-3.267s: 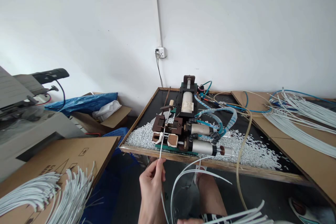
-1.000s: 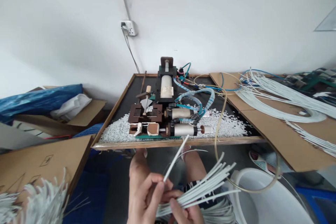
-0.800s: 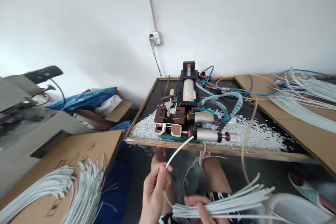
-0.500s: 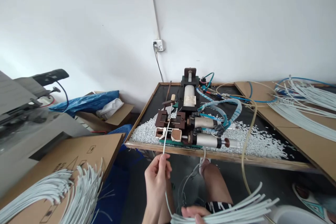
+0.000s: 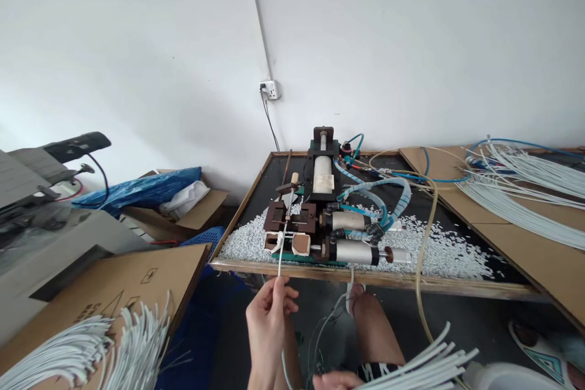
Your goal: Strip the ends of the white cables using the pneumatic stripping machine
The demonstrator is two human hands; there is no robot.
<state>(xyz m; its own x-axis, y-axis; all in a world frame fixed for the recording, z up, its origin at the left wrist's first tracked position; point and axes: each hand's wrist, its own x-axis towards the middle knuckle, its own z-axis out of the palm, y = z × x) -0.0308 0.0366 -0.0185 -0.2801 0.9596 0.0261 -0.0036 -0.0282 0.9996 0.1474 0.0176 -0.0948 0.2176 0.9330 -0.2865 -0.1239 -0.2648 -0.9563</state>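
My left hand (image 5: 269, 317) pinches a white cable (image 5: 280, 265) between thumb and fingers, just in front of the table edge. The cable's far end runs up through the jaws (image 5: 292, 219) of a pneumatic clamping machine (image 5: 323, 173), and its tail hangs below my hand. At the bottom edge my right hand (image 5: 337, 380), partly out of view, is closed around a bundle of white cables (image 5: 425, 368) whose ends fan out to the right.
Small white offcuts (image 5: 448, 250) cover much of the black tabletop. More cables lie on cardboard at right (image 5: 525, 207) and on a carton at left (image 5: 141, 341). Air hoses (image 5: 402, 195) loop beside the machine. A blue crate (image 5: 208, 236) stands left of the table.
The view has shifted, so the machine and table sit slightly lower and further left. My left hand still pinches the cable in the jaws; my right hand is lower in the picture.
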